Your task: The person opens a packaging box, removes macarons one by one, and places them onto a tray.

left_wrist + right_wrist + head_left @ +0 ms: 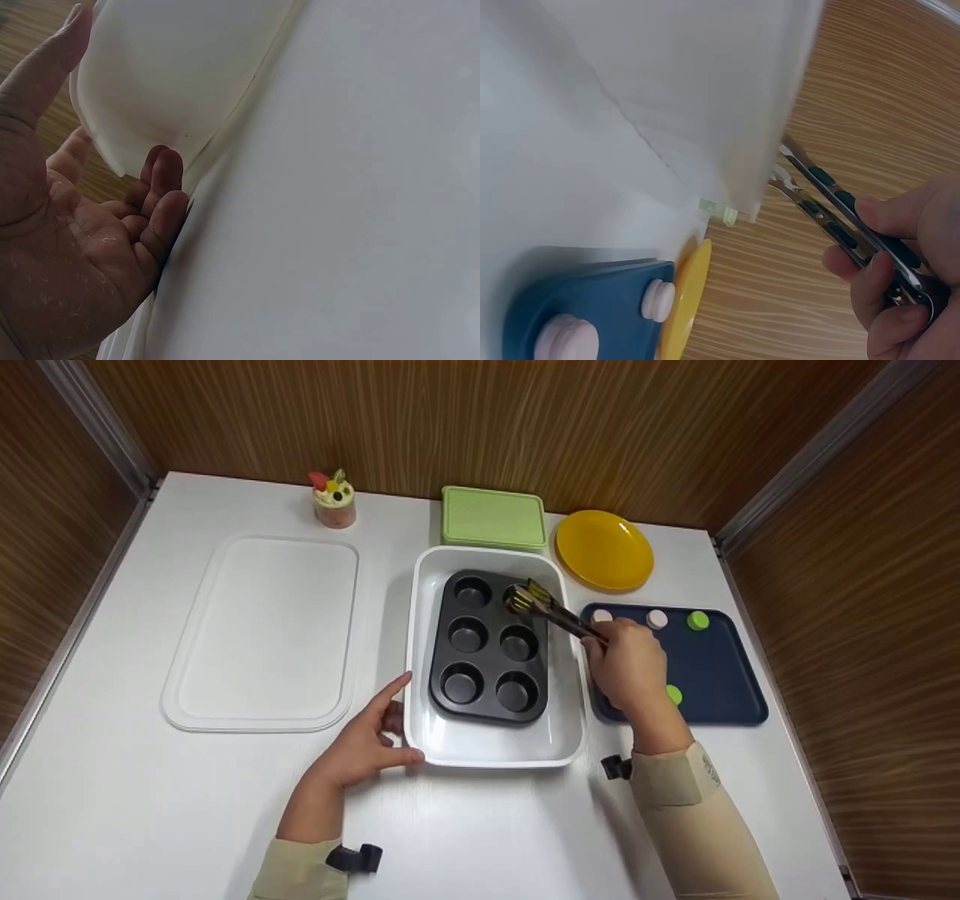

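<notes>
My right hand grips a pair of metal tongs, their heads over the far right cup of a dark six-cup muffin pan. The pan lies in a deep white rectangular bin. In the right wrist view the arms of the tongs stand apart, and the bin wall hides their heads. Whether anything is between them I cannot tell. My left hand touches the bin's near left corner, index finger along the side and thumb at the front; the left wrist view shows its other fingers loosely bent.
Right of the bin, a dark blue tray bears pink macarons and green ones. A yellow plate and a green lidded box stand behind. Leftward are a white lid and a dessert cup.
</notes>
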A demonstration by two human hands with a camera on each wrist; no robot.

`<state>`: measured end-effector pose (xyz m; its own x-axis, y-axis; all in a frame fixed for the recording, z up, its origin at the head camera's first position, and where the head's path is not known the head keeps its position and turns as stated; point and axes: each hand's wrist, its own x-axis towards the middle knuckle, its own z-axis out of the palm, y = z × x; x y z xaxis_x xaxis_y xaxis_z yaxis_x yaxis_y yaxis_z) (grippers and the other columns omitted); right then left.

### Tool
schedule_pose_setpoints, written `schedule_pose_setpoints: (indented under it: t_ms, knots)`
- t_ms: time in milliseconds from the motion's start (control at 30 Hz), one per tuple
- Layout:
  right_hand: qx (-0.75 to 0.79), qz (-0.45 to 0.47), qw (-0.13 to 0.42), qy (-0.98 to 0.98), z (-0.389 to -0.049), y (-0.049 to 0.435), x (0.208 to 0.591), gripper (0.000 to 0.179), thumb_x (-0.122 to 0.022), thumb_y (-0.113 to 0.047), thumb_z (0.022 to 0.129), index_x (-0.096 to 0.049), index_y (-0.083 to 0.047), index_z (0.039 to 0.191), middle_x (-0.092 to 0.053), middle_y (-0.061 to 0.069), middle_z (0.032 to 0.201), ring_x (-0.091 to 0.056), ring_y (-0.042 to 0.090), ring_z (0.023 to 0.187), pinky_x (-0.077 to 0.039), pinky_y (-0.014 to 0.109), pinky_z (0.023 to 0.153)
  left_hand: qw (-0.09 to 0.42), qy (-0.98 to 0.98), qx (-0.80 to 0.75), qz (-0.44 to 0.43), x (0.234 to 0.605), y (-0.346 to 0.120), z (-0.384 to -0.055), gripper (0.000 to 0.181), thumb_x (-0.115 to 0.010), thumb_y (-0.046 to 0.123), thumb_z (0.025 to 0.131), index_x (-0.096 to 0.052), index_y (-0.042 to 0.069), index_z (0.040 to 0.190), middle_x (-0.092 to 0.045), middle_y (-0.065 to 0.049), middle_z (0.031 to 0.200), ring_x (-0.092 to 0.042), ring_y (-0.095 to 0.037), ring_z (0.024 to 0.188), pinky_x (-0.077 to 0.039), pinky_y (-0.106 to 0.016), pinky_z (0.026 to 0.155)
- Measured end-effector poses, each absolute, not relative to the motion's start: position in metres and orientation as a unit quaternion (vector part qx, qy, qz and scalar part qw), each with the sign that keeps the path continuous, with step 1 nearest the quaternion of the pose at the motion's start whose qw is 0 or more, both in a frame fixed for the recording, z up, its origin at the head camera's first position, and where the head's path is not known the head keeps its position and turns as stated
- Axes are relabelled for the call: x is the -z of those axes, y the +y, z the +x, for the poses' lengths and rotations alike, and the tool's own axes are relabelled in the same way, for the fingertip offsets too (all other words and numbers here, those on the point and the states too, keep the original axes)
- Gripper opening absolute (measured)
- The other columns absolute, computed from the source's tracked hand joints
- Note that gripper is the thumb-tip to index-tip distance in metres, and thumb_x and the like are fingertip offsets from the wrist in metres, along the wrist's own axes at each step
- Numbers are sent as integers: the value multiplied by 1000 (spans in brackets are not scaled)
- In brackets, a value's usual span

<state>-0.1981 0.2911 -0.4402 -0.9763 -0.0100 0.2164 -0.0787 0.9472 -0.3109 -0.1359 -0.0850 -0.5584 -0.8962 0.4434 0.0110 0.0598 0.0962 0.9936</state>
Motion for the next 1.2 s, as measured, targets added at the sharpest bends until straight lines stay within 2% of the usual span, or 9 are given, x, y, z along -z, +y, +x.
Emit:
schedule_pose_setpoints:
  t_ms: [200, 533, 900, 1200]
  knots:
    - [-180, 34, 134, -974, -188, 294, 434, 20, -72, -12, 99, -81, -4, 116, -72, 19, 98, -69, 42, 84, -54, 61, 69, 151, 726, -648, 176, 559, -85, -136, 110, -94, 7, 80, -27, 7, 167, -63, -21, 116, -62, -26, 98, -48, -28, 77]
    - [-218, 57, 212, -951, -166, 308, 432, 13, -78, -3, 93, -81, 2, 105, -72, 19, 89, -67, 38, 74, -54, 55, 66, 158, 726, -649, 166, 559, -84, -138, 112, -95, 10, 79, -27, 12, 168, -63, -20, 117, -63, -24, 99, -48, -28, 78]
    - [-216, 35, 248, -944, -139, 324, 421, 15, -79, 1, 92, -81, 4, 106, -71, 16, 86, -61, 28, 67, -47, 44, 61, 149, 721, -653, 176, 560, -85, -138, 111, -95, 10, 80, -27, 10, 168, -64, -19, 113, -63, -21, 96, -48, -28, 77]
    - [-209, 10, 268, -941, -120, 343, 416, 19, -80, 0, 91, -81, 4, 110, -73, 17, 88, -65, 30, 70, -39, 21, 64, 151, 723, -651, 176, 558, -85, -137, 111, -94, 8, 80, -27, 8, 168, -63, -20, 114, -63, -23, 97, -48, -28, 76]
